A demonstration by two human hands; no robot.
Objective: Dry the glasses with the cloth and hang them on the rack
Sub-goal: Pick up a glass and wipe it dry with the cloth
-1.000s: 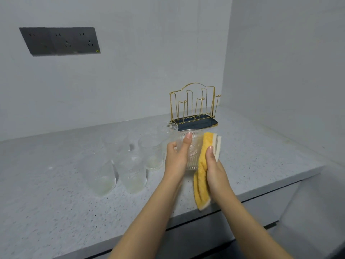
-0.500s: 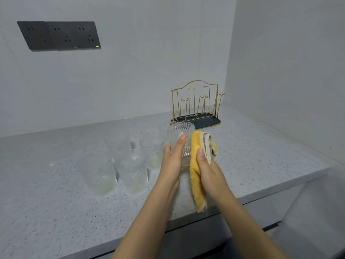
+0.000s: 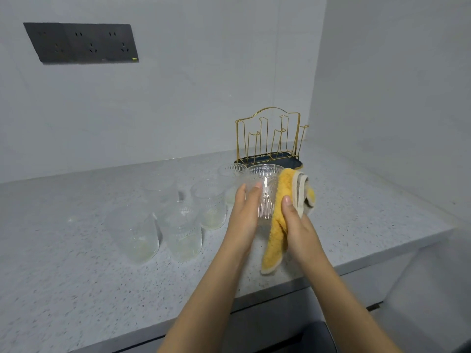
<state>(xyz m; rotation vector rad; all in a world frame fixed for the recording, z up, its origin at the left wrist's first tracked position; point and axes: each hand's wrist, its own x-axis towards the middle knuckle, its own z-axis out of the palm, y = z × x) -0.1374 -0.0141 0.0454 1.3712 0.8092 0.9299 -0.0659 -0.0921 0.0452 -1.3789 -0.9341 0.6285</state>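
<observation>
My left hand (image 3: pixel 245 212) grips a clear ribbed glass (image 3: pixel 265 192) and holds it upright above the counter. My right hand (image 3: pixel 297 225) holds a yellow cloth (image 3: pixel 279 220) with a beige edge and presses it against the right side of the glass. Part of the cloth hangs down below my hands. A gold wire rack (image 3: pixel 270 138) on a dark tray stands just behind the glass, with nothing hanging on its prongs. Several more clear glasses (image 3: pixel 178 225) stand upright on the counter to the left.
The grey speckled counter (image 3: pixel 369 212) ends in a front edge just below my hands and meets walls at the back and right. A dark socket panel (image 3: pixel 81 43) is on the back wall. A dark object shows below the counter edge.
The glass has turned in my hands, and the cloth has bunched and shifted along its right side. The view has moved slightly closer.
</observation>
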